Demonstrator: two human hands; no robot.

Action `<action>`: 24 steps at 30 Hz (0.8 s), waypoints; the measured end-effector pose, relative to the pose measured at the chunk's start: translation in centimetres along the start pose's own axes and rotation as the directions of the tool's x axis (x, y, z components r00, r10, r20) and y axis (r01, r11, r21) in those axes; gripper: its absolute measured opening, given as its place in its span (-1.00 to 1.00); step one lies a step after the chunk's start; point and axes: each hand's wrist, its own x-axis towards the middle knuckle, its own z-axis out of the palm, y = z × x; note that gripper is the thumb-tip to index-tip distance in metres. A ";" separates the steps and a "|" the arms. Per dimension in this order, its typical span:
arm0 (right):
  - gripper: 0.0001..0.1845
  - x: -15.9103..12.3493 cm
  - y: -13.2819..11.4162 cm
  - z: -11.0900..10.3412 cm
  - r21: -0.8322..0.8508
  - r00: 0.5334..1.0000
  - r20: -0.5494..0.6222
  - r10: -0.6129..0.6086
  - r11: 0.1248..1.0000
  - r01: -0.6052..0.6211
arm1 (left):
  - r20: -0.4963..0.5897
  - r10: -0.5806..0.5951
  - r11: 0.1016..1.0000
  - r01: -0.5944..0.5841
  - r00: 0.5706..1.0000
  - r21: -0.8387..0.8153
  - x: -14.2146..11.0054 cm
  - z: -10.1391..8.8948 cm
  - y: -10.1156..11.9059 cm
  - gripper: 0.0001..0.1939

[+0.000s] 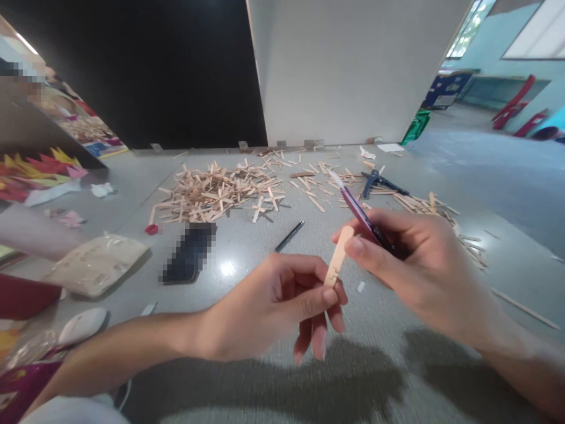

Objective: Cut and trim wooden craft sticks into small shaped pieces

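Observation:
A short wooden craft stick [339, 252] with dark marks, like lines or notches, near its lower end is held up over the tabletop. My left hand [278, 303] pinches its lower end between thumb and fingers, the other fingers loosely curled below. At the stick's rounded top, my right hand [424, 265] touches it with the thumb and fingers. That same hand also grips a purple-red utility knife [358, 213], its pale tip pointing up and away to the left. Part of the knife's handle is hidden inside the palm.
Beyond my hands lie a heap of wooden sticks [216, 191], a black pen [290, 235] and dark pliers [380, 181]. At left are a blurred-out dark phone [188, 256], a plastic packet [99, 265] and a white mouse [83, 325]. Upright panels [344, 70] stand behind.

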 end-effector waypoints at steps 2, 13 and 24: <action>-0.70 -0.2 -0.1 0.0 -0.066 1.000 0.006 -0.017 0.998 0.018 | -0.045 0.021 0.999 -0.019 0.999 0.038 -0.1 0.1 -0.2 -0.68; -0.79 -0.2 0.6 -0.3 0.158 0.993 0.092 -0.068 0.986 0.053 | 0.069 0.021 0.999 -0.018 0.997 -0.051 0.0 -0.5 0.0 -0.71; -0.81 -0.8 0.3 1.0 -0.006 0.989 -0.127 0.072 0.997 -0.073 | -0.227 0.478 0.697 -0.209 0.849 0.686 -0.6 0.6 -1.5 -0.81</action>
